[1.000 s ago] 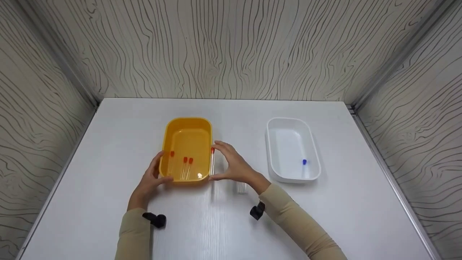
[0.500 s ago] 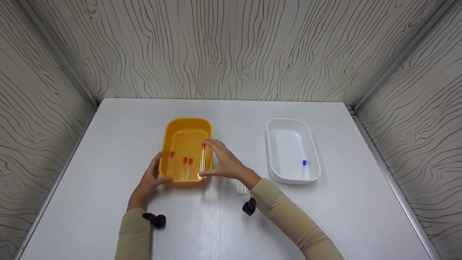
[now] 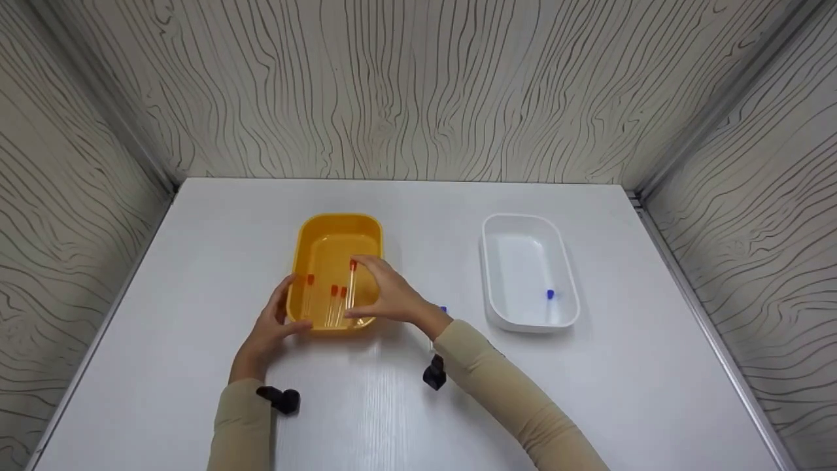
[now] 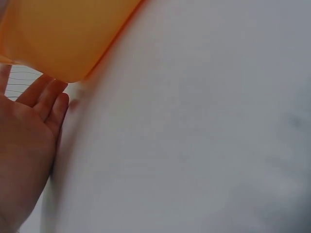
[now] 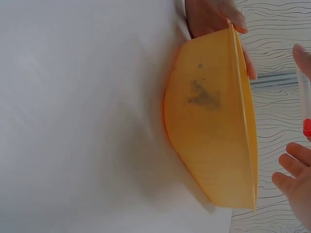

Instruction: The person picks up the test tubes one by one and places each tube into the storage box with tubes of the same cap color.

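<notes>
In the head view my left hand [image 3: 267, 332] grips the near left corner of a yellow plastic tray [image 3: 337, 250], its thumb at the near rim and its fingers along the left wall. My right hand [image 3: 395, 296] holds a clear test tube [image 3: 352, 288] with a red cap over the tray's near half, thumb at the bottom end and a finger at the cap. Several red-capped test tubes [image 3: 334, 292] lie inside the tray. The right wrist view shows the held tube's red cap [image 5: 307, 127] above the tray's rim, the other fingers spread.
To the right stands a white tray [image 3: 489, 278] with a blue-capped test tube [image 3: 550, 295] in it. A blue cap [image 3: 443, 309] peeks out behind my right wrist, the rest mostly hidden by the arm. Patterned panels [image 3: 405, 91] border the white table [image 3: 216, 226].
My right hand has carried the red-capped test tube leftward, from beside the yellow tray's right rim to over its inside. The left hand has stayed at the corner.
</notes>
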Demonstrator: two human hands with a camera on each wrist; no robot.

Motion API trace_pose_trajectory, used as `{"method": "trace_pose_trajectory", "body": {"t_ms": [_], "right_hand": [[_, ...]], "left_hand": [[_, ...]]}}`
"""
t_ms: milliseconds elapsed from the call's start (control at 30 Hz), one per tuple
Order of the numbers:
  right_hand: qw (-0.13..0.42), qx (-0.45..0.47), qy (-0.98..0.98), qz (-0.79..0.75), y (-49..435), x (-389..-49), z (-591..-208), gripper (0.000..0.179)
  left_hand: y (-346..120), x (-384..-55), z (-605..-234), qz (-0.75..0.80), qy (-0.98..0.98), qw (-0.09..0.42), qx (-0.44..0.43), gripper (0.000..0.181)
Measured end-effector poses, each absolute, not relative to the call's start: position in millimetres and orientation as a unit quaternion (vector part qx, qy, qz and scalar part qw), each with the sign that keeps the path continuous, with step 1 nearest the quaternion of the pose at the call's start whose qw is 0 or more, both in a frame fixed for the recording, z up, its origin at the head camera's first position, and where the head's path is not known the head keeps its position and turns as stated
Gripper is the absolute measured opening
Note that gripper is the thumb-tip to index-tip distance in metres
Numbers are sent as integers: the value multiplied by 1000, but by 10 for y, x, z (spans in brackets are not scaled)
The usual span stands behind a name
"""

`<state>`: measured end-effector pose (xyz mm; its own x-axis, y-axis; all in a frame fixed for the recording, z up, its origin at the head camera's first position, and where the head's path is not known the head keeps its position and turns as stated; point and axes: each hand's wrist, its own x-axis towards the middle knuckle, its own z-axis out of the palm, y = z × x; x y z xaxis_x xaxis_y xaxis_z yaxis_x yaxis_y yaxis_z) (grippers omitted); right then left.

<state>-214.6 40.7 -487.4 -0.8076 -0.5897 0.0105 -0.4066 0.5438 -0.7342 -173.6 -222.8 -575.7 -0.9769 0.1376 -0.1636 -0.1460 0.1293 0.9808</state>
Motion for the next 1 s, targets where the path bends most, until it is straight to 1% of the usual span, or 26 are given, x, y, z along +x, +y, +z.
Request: {"method": "trace_pose_trajectory", "body": {"t_ms": [300, 400, 633, 867, 1000], "right_hand": [[134, -250, 861, -421, 225, -2197, -4956, 97], [135, -244, 862, -424, 172, -2204, -4985, 99], [137, -240, 865, -418, 70, -2179, -5024, 96], [148, -229, 867, -418, -18, -2152, -5039, 98], [146, -230, 870, -411, -66, -2149, -5054, 97]], "left_hand": [[-2233, -1750, -5775, 657, 746, 107, -2, 89], [-2239, -1754, -5776, 659, 744, 109, 1, 89], [-2245, -1753, -5762, 657, 744, 117, -1, 89], [-2239, -1746, -5765, 659, 743, 113, 1, 90], [-2239, -1740, -5770, 657, 746, 104, 13, 92]]}}
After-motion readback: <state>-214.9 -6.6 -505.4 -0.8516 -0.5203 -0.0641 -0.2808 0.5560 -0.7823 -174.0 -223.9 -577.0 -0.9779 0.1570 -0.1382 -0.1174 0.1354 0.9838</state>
